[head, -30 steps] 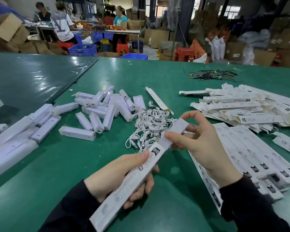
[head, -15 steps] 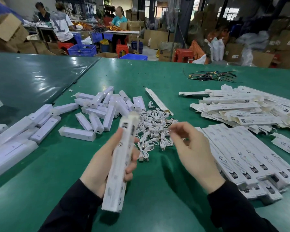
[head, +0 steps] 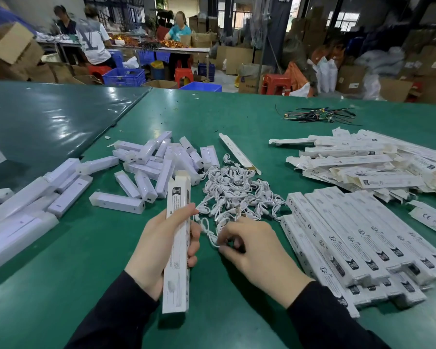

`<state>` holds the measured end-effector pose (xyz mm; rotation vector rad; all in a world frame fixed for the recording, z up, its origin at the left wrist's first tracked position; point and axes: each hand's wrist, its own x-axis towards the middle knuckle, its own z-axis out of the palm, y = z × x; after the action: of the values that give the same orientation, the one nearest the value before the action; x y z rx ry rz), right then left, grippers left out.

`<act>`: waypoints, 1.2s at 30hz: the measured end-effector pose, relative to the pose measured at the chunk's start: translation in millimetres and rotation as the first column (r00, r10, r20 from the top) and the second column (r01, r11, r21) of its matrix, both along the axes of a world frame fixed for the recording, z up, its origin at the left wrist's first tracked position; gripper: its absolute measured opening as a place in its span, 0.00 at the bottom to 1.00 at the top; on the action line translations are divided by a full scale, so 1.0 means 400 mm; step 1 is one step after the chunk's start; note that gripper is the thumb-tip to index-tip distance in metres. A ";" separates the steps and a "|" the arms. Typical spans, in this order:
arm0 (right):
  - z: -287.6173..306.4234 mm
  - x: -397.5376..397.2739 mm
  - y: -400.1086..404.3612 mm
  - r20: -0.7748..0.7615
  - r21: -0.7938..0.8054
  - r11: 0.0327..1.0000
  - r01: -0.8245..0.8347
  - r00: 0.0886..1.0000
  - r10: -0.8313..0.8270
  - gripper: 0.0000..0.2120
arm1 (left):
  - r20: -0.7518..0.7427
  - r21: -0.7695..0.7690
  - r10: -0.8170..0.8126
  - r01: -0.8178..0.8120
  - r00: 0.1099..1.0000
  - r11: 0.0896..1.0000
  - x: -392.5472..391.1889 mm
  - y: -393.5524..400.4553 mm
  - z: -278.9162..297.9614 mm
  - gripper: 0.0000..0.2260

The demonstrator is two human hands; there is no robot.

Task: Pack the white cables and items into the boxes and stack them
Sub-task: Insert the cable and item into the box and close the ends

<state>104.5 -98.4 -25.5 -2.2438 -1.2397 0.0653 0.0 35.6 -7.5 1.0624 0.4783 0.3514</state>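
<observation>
A moment ago we held the long white box (head: 177,244) slanted between both hands; now our left hand (head: 161,244) alone grips it, fingers curled round its middle, and it stands nearly upright with its open top flap toward the far side of the green table (head: 237,117). Our right hand (head: 252,244) has let go of the box and dropped to the near edge of the heap of white cables (head: 234,195), where its fingertips pinch one loop of cable (head: 208,231) just beside the box. We judge this to be the fetching step: the box is ready and a cable is being drawn free to go in. The loose white items (head: 159,162) lie beyond the box, the row of packed boxes (head: 358,243) at our right, and flat unfolded boxes (head: 363,162) farther back. Tangled loops may drag neighbours along.
</observation>
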 end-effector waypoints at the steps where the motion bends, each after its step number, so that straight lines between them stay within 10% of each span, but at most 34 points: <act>1: 0.003 0.005 -0.004 -0.057 0.033 0.999 0.028 0.998 -0.026 0.02 | -0.001 0.013 0.009 -0.009 1.000 1.000 0.000 -0.001 -0.001 0.15; 8: 0.000 0.011 -0.013 -0.119 0.199 0.968 0.154 0.984 -0.132 0.03 | -0.071 0.105 0.054 -0.047 0.996 0.993 0.004 -0.004 -0.015 0.08; 14: -0.005 0.003 0.010 -0.037 0.004 0.983 0.182 0.983 -0.182 0.10 | -0.082 0.137 0.043 -0.032 0.996 0.990 0.009 -0.003 -0.016 0.07; 23: 0.027 -0.038 -0.004 -0.113 0.454 0.891 -0.006 0.992 0.064 0.04 | -0.072 0.202 0.093 -0.077 0.993 0.976 0.005 -0.003 -0.004 0.24; 31: 0.063 -0.031 -0.020 -0.478 0.453 0.891 -0.013 0.841 0.255 0.25 | -0.064 -0.042 -0.126 0.123 0.990 0.991 -0.003 0.011 0.008 0.20; 36: 0.084 -0.015 -0.033 -0.602 0.499 0.866 0.035 0.733 0.318 0.17 | -0.050 -0.086 -0.233 0.228 0.971 0.970 -0.008 0.012 0.007 0.17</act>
<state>98.7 -111.6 8.3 -1.4620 -0.8865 0.5261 -3.3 40.6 -4.6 1.0404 0.4134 0.0938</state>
